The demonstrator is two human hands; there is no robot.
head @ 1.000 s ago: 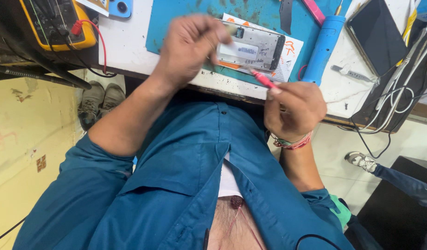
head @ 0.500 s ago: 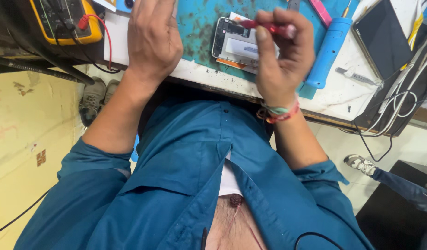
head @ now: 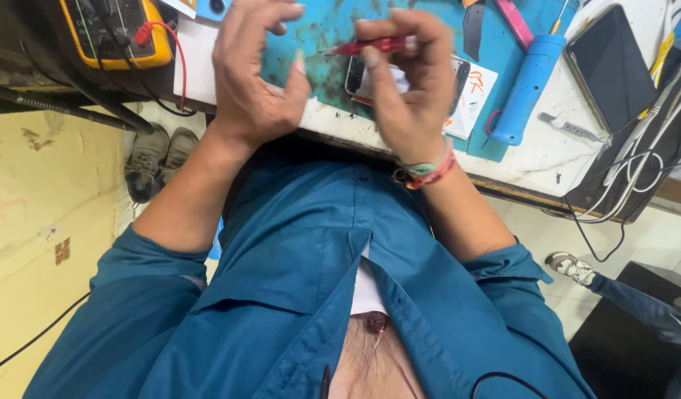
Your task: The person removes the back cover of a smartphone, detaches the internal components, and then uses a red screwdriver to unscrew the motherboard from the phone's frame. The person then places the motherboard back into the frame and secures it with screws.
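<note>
A red pen-like tool (head: 373,46) sits pinched in our right hand (head: 407,89), tip pointing left, just above the opened phone (head: 359,74) on the blue mat (head: 318,37). Our left hand (head: 252,81) hovers beside it — fingers loosely spread, holding nothing — near the yellow multimeter (head: 118,33).

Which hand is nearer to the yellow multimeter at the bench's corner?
The left. The left hand hovers open just beside the yellow multimeter, not touching it. The right hand is farther off, over the opened phone, pinching a red tool.
</note>
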